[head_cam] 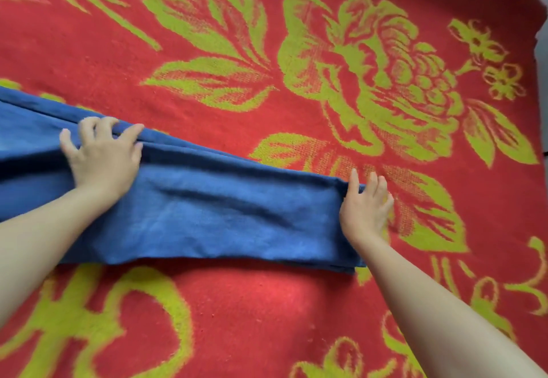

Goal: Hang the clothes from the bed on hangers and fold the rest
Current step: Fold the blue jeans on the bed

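Note:
A long blue garment (222, 214) lies folded lengthwise across the bed, running from the left edge of view to just right of centre. My left hand (100, 155) rests on its left part, fingers curled over the layered upper edge and gripping it. My right hand (366, 208) is at the garment's right end, thumb on top of the cloth and fingers bent just past the end, pinching the upper right corner. The garment's left end runs out of view.
The bed is covered by a red blanket with large yellow-green flowers (267, 318). Its far right edge (533, 36) shows at the upper right, with a pale surface beyond. No hangers or other clothes are in view.

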The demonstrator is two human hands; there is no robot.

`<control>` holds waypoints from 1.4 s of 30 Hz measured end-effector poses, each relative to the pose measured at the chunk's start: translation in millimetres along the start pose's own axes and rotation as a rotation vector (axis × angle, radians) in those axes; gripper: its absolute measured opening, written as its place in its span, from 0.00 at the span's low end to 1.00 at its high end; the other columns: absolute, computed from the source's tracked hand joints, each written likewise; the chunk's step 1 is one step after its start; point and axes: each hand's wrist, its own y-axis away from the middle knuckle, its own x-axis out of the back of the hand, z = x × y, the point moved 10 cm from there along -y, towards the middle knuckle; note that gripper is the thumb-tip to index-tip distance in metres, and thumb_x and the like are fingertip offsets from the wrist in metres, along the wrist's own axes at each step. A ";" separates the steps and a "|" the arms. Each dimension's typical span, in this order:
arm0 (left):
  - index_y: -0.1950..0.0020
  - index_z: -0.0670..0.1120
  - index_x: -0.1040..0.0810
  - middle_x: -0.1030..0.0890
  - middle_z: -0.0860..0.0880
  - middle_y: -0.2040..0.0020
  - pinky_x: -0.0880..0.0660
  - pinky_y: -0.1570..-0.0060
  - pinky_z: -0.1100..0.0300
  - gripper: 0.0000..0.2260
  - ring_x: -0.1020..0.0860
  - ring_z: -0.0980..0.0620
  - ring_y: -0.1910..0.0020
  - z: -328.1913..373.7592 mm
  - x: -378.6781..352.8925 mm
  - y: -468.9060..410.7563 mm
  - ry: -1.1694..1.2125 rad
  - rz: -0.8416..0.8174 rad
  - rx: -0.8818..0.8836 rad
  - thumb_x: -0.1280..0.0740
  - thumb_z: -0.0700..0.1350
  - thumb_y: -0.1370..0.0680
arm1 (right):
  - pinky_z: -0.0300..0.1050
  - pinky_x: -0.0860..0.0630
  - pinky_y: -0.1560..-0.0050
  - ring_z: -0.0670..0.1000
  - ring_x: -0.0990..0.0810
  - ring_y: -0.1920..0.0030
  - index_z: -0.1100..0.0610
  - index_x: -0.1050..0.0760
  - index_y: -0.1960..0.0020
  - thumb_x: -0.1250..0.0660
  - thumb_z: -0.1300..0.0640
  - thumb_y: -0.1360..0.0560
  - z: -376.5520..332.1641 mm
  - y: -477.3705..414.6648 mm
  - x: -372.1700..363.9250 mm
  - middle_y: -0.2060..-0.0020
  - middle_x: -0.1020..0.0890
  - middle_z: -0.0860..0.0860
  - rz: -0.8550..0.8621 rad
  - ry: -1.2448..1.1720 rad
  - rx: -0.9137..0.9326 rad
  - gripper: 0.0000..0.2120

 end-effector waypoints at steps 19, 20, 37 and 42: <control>0.32 0.40 0.29 0.33 0.31 0.31 0.40 0.39 0.32 0.30 0.35 0.31 0.32 -14.6 11.9 153.9 -0.035 -0.307 0.012 0.24 0.43 0.31 | 0.58 0.50 0.28 0.58 0.57 0.24 0.46 0.55 0.23 0.49 0.42 0.20 -87.4 107.3 -31.6 0.24 0.57 0.58 -0.236 -0.049 0.502 0.29; 0.32 0.39 0.28 0.32 0.30 0.32 0.39 0.40 0.31 0.31 0.34 0.30 0.33 -22.3 21.8 157.8 -0.038 -0.284 0.016 0.23 0.42 0.33 | 0.58 0.50 0.28 0.57 0.57 0.24 0.47 0.54 0.23 0.49 0.42 0.20 -91.8 118.7 -33.2 0.24 0.57 0.58 -0.254 -0.045 0.525 0.28; 0.23 0.49 0.48 0.50 0.39 0.23 0.48 0.30 0.43 0.38 0.51 0.42 0.25 -296.2 117.8 175.6 -0.286 -0.284 0.319 0.32 0.49 0.27 | 0.50 0.20 0.64 0.60 0.17 0.52 0.57 0.16 0.53 0.18 0.54 0.55 -297.1 253.1 92.8 0.53 0.17 0.63 0.046 -0.089 0.705 0.30; 0.32 0.39 0.29 0.37 0.27 0.32 0.42 0.40 0.29 0.40 0.38 0.28 0.32 -396.2 159.1 103.2 -0.217 -0.063 0.167 0.23 0.31 0.44 | 0.54 0.20 0.61 0.62 0.18 0.49 0.59 0.17 0.48 0.17 0.51 0.52 -417.6 258.3 101.3 0.50 0.18 0.65 0.057 -0.084 0.690 0.34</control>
